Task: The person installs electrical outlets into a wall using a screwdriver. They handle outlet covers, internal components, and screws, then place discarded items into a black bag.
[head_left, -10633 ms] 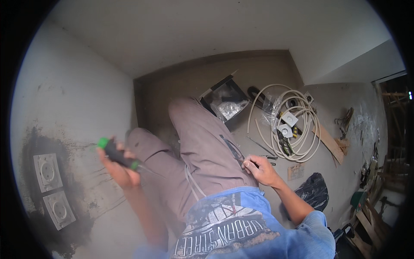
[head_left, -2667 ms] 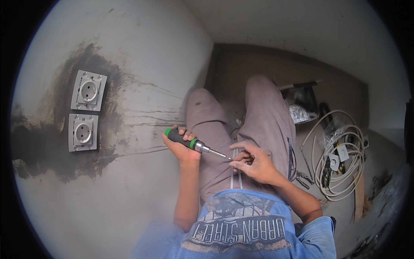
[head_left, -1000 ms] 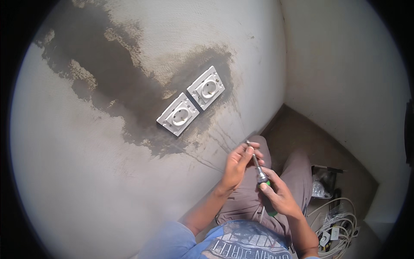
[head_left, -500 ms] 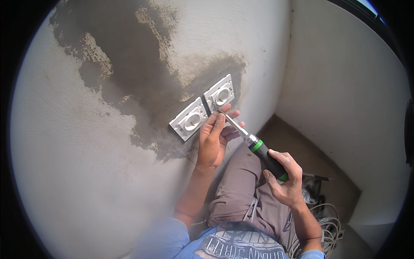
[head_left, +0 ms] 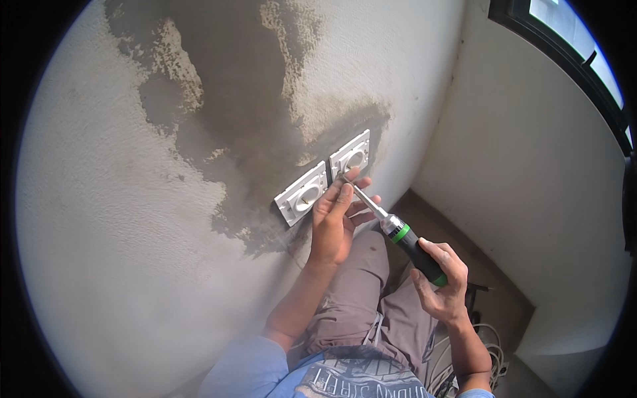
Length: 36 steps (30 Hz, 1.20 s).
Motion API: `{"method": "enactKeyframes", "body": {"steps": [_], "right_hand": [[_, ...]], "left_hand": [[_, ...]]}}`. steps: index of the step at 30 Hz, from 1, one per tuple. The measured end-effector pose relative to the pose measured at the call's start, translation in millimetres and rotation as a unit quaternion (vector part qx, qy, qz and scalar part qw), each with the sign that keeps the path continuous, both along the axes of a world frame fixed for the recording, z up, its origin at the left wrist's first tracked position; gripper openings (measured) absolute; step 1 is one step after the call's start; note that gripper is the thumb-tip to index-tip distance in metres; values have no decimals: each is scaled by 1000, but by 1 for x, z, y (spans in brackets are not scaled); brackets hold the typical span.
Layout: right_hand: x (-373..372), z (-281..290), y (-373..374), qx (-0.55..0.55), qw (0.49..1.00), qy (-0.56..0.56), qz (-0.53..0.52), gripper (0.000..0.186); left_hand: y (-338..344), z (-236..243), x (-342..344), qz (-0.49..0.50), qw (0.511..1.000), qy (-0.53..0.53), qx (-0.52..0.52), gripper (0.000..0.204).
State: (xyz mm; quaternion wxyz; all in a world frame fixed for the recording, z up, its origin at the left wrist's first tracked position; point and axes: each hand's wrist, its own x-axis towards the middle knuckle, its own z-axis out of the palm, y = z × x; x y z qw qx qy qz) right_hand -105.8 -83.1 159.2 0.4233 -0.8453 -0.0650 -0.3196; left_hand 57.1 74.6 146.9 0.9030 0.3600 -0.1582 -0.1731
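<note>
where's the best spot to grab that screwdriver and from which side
By the thick black handle behind the green ring of the screwdriver, coming from the lower right, as the right hand does: the thin shaft slants up-left to the sockets, steadied by the left hand.

Dark damp patch (head_left: 232, 126) on the grey wall — window (head_left: 577, 60) upper right, white cable coil (head_left: 488, 351) on floor

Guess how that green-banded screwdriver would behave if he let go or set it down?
The screwdriver looks rigid: straight metal shaft, thick black handle. The handle looks round, so it would probably roll on a flat floor. The right hand grips the handle alone while left hand fingers steady the tip near the socket plate, so it is probably light.
</note>
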Motion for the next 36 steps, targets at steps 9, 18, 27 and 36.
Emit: {"method": "enactKeyframes", "body": {"steps": [9,18,27,36], "right_hand": [[0,26,-4,-41,999,-3,-5,51],[-1,33,-10,-78,997,2,-2,50],[-1,39,-11,-110,994,9,-1,48],[-1,46,-7,-143,989,31,-12,52]], "left_hand": [[-31,-20,8,149,984,-15,-96,31],[-32,-16,9,145,983,4,-116,30],[-26,-15,7,121,987,-22,-100,30],[-28,-16,7,121,987,-2,-108,28]]}}
